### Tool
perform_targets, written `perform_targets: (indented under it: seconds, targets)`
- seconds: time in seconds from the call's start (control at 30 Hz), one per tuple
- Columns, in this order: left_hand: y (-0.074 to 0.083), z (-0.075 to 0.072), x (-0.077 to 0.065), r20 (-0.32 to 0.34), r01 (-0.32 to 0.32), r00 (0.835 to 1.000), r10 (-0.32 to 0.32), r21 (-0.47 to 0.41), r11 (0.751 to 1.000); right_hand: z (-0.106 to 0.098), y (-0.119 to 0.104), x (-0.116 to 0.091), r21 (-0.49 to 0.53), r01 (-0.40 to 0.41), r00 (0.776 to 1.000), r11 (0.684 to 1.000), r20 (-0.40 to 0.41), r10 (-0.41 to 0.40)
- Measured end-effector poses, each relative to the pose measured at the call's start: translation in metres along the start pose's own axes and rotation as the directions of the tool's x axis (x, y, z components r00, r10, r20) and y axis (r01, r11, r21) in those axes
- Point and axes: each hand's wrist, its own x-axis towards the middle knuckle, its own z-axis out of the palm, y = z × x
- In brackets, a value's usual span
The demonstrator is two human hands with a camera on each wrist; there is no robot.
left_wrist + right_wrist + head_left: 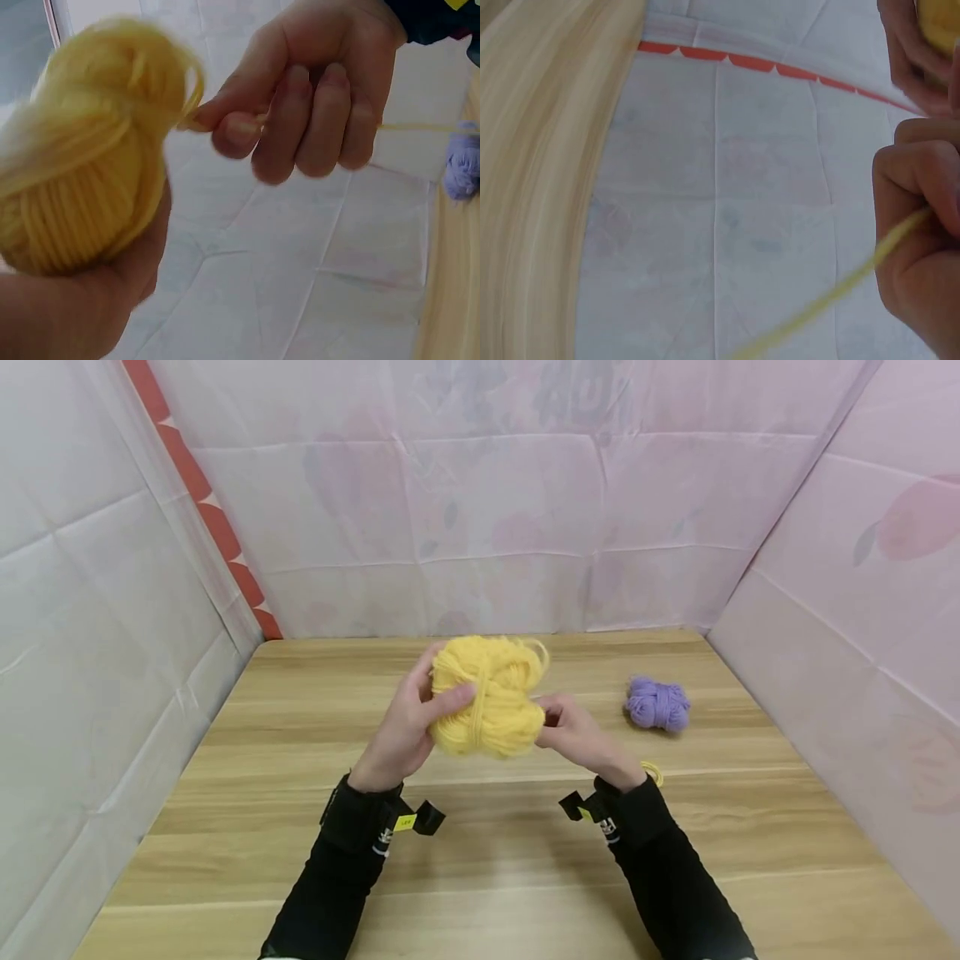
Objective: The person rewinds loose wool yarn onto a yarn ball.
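Note:
A thick yellow yarn skein (491,702), tied round its middle, is held up over the table by my left hand (405,722), its thumb across the front. Close at the skein's right side is my right hand (577,731). In the left wrist view, the right hand (322,97) pinches a yellow strand between thumb and forefinger, the other fingers curled over it. That strand (420,127) leaves the fist on the far side. The right wrist view shows the yarn strand (817,304) trailing down from the curled right hand (922,225).
A smaller purple yarn skein (657,703) lies on the wooden table (285,827) at the back right. Some loose yellow yarn (652,772) shows beside the right wrist. Pale printed sheets (480,502) wall the table at the back and both sides.

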Motion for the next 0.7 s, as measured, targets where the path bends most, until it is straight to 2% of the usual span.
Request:
perform_targets:
  seconds: [0.1, 0.17, 0.27, 0.33, 0.47, 0.57, 0.6, 0.7]
  targets:
    - [0.003, -0.002, -0.003, 0.113, 0.080, 0.989, -0.095, 0.126, 0.989, -0.009, 0.000, -0.002, 0.040, -0.085, 0.996, 0.996, -0.013, 0.086]
    - [0.004, -0.003, -0.004, 0.158, 0.127, 0.973, -0.166, 0.231, 0.965, -0.013, -0.002, -0.003, 0.061, -0.122, 0.992, 0.991, -0.037, 0.125]
    - [0.004, -0.003, -0.004, 0.169, 0.164, 0.953, -0.251, 0.409, 0.898, -0.016, -0.005, -0.003, 0.100, -0.113, 0.989, 0.989, -0.080, 0.121]
    - [0.002, -0.003, -0.003, 0.139, 0.174, 0.950, -0.280, 0.509, 0.843, -0.016, -0.006, -0.004, 0.144, -0.090, 0.988, 0.986, -0.110, 0.106]
    - [-0.003, -0.003, -0.001, 0.017, 0.172, 0.969, -0.245, 0.663, 0.728, -0.014, -0.010, -0.006, 0.196, -0.033, 0.988, 0.980, -0.143, 0.062]
    - [-0.006, -0.004, 0.001, -0.095, 0.192, 0.979, -0.180, 0.717, 0.670, -0.009, -0.015, -0.008, 0.138, -0.015, 0.986, 0.990, -0.164, 0.038]
    - [-0.006, -0.004, 0.002, -0.130, 0.198, 0.980, -0.152, 0.723, 0.662, -0.007, -0.017, -0.008, 0.111, -0.014, 0.985, 0.994, -0.169, 0.033]
    - [-0.007, -0.005, 0.003, -0.210, 0.201, 0.975, -0.072, 0.693, 0.692, -0.001, -0.021, -0.007, 0.060, -0.012, 0.988, 0.998, -0.153, 0.021]
